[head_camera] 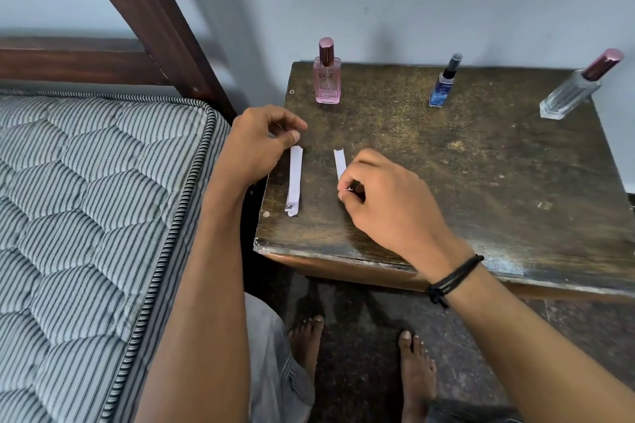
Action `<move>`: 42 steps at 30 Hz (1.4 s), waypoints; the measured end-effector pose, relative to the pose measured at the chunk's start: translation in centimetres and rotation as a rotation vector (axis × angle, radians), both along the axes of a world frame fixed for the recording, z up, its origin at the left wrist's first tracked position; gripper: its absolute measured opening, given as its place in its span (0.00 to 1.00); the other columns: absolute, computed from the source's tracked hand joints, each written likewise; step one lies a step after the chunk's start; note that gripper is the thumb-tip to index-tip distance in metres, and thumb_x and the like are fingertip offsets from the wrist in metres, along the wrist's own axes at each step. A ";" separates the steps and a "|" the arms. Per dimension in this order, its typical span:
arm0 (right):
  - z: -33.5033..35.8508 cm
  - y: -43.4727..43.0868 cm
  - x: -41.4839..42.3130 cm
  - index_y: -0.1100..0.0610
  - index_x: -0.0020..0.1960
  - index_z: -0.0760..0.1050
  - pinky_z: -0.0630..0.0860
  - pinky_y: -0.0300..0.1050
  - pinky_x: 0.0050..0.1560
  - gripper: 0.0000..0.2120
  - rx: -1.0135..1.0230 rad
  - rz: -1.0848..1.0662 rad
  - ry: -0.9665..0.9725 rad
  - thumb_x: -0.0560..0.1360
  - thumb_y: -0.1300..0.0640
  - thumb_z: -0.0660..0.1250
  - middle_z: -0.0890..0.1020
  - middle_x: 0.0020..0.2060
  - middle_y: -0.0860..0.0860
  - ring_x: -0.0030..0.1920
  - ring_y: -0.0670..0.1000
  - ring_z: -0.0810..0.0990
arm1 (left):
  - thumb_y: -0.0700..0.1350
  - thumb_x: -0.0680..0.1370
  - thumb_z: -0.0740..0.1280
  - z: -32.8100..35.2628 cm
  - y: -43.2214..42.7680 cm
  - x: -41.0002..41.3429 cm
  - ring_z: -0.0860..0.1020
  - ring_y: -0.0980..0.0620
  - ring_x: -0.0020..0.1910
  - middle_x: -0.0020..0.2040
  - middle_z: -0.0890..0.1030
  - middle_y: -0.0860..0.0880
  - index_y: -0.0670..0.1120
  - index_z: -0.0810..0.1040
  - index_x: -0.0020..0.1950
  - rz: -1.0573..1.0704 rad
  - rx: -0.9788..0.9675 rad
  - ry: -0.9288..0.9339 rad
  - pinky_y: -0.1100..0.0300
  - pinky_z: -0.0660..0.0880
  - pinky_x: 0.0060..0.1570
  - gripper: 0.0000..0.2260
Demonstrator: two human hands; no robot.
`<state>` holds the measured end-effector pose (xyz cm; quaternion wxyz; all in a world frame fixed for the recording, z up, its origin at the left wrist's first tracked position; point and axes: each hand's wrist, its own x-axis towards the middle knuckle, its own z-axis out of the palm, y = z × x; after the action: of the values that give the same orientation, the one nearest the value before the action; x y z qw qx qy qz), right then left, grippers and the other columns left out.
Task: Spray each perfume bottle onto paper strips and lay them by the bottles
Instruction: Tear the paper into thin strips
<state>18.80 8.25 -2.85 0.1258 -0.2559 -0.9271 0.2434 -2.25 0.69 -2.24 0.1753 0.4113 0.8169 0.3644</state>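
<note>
Presently three containers stand along the back of the worktop (481, 165). The pink bottle (326, 79) holds pink liquid, is marked "DGZ" and has a metallic pink cap on. To its right is a small blue bottle (441, 87) with a dark sprayer top; its contents are not readable. Farther right of the pink bottle is a clear bottle (568, 94) with a similar pink cap; fill not discernible. Two narrow white paper strips lie flat on the person's side of the pink bottle, side by side and apart, running lengthwise toward the person. The left strip (295, 180) sits slightly left of the pink bottle, its near end ragged. The right strip (340, 161) sits slightly right of it, its far end notched. The right hand (388, 206) pinches the near end of the right strip between thumb and forefinger, covering that end. The left hand (261, 144) has curled fingers, thumb tip just beyond the left strip's far end; whether it grasps anything cannot be told.
</note>
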 end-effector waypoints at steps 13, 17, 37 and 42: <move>0.1 0.1 0.1 0.49 0.48 0.84 0.79 0.51 0.47 0.04 -0.042 -0.008 -0.069 0.78 0.50 0.72 0.78 0.48 0.43 0.49 0.47 0.78 | 0.54 0.71 0.76 -0.5 1.3 2.3 0.66 0.53 0.64 0.56 0.76 0.62 0.64 0.81 0.50 -0.288 -0.062 0.175 0.44 0.65 0.65 0.10; 0.2 0.1 0.1 0.49 0.49 0.84 0.79 0.52 0.48 0.08 -0.035 0.000 -0.082 0.78 0.46 0.71 0.78 0.49 0.42 0.51 0.46 0.77 | 0.53 0.71 0.77 -0.5 1.5 2.8 0.64 0.55 0.65 0.58 0.75 0.62 0.63 0.81 0.49 -0.311 -0.078 0.182 0.50 0.62 0.62 0.10; 0.7 0.9 0.4 0.47 0.46 0.87 0.79 0.53 0.49 0.07 -0.158 0.027 -0.067 0.78 0.54 0.70 0.80 0.47 0.42 0.46 0.46 0.79 | 0.57 0.71 0.76 -1.0 1.7 2.8 0.65 0.55 0.66 0.60 0.75 0.62 0.61 0.83 0.50 -0.320 -0.134 0.173 0.50 0.61 0.63 0.09; 0.8 1.4 0.4 0.51 0.44 0.85 0.81 0.53 0.47 0.05 -0.200 -0.109 0.053 0.78 0.56 0.71 0.81 0.44 0.43 0.42 0.44 0.81 | 0.50 0.75 0.74 -0.8 1.3 1.0 0.77 0.55 0.58 0.56 0.80 0.55 0.54 0.84 0.50 -0.210 0.096 0.027 0.47 0.74 0.63 0.05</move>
<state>19.20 9.65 -2.09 0.1374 -0.3108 -0.8791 0.3341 -1.27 1.99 -3.00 0.1818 0.5075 0.7532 0.3770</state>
